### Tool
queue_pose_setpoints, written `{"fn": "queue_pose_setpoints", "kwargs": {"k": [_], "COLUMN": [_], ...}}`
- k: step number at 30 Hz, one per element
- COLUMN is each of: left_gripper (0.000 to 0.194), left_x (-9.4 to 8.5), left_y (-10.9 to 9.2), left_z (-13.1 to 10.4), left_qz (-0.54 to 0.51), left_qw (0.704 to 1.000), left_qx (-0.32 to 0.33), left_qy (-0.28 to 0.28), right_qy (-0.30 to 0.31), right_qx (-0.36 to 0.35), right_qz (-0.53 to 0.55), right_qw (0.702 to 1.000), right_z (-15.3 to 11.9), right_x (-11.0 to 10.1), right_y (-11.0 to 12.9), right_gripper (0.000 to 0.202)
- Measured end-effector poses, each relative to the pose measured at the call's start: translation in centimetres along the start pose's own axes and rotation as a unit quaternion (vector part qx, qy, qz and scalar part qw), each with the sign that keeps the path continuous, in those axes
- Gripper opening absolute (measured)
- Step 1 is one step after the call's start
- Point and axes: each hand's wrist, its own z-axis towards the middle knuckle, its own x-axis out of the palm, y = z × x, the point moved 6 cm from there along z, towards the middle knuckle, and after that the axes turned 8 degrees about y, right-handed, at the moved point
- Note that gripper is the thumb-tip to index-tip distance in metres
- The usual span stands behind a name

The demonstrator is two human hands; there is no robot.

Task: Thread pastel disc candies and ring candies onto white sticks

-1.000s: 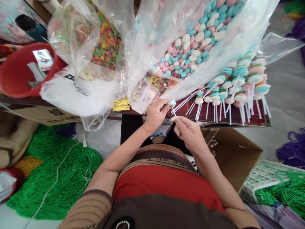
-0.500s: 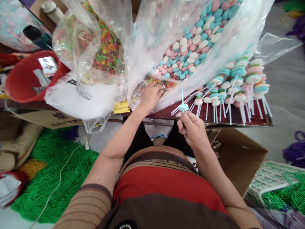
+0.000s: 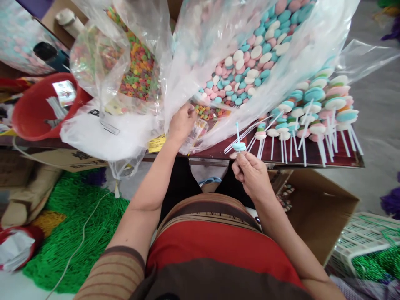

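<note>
My right hand (image 3: 251, 168) pinches a thin stick that stands upright through a blue candy disc (image 3: 239, 146). My left hand (image 3: 183, 123) is over the front of a clear plastic bag, its fingers curled together; what they hold, if anything, is too small to tell. Just right of its fingertips lie small coloured rings (image 3: 210, 112). Behind them the bag holds pink, blue and white candies (image 3: 243, 79). On the table's right part, finished-looking stacks of candy on white sticks (image 3: 308, 106) lie in a pile. Loose white sticks (image 3: 242, 135) lie behind my right hand.
At left are a red bucket (image 3: 29, 110), a bag of coloured rings (image 3: 137, 75) and a white plastic bag (image 3: 109, 133). Yellow ties (image 3: 156, 143) lie at the table edge. Below right stand a cardboard box (image 3: 325, 204) and a white basket (image 3: 359, 233).
My left hand has moved left and slightly down, away from the coloured rings, uncovering them and small packets. My right hand holds the stick and blue disc much as before.
</note>
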Motion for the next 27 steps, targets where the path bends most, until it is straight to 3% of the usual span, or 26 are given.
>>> {"fn": "queue_pose_setpoints", "kwargs": {"k": [6, 11, 14, 17, 20, 22, 24, 27], "left_gripper": [0.022, 0.013, 0.013, 0.012, 0.005, 0.006, 0.013, 0.022], "left_x": [1.2, 2.3, 2.2, 1.5, 1.0, 1.2, 1.9, 2.7], "left_y": [-1.3, -2.2, -1.8, -0.7, 0.0, 0.0, -0.5, -1.8], "left_z": [1.2, 1.8, 2.2, 1.9, 0.4, -1.1, -2.7, -4.6], "left_qz": [0.158, 0.192, 0.164, 0.07, -0.12, -0.281, -0.415, -0.519], "left_qw": [0.98, 0.97, 0.978, 0.992, 0.987, 0.951, 0.893, 0.825], "left_qx": [-0.025, -0.031, -0.024, -0.035, -0.056, -0.082, -0.104, -0.117], "left_qy": [0.121, 0.145, 0.127, 0.102, 0.09, 0.105, 0.14, 0.194], "right_qy": [0.006, 0.006, 0.01, 0.013, 0.031, 0.054, 0.076, 0.089], "right_qx": [0.002, 0.002, 0.003, 0.007, 0.02, 0.033, 0.036, 0.006], "right_qz": [-0.005, -0.013, -0.008, -0.021, -0.065, -0.103, -0.147, -0.21], "right_qw": [1.0, 1.0, 1.0, 1.0, 0.997, 0.993, 0.986, 0.974], "right_z": [-0.1, -0.2, -0.2, -0.2, 0.0, 0.4, 0.8, 1.3], "right_x": [0.4, 0.4, 0.5, 0.5, 0.7, 1.0, 1.5, 2.2], "right_y": [-0.3, -0.7, -0.9, -0.8, -0.3, 0.2, 1.0, 2.3], "right_gripper": [0.048, 0.046, 0.047, 0.05, 0.051, 0.05, 0.048, 0.043]}}
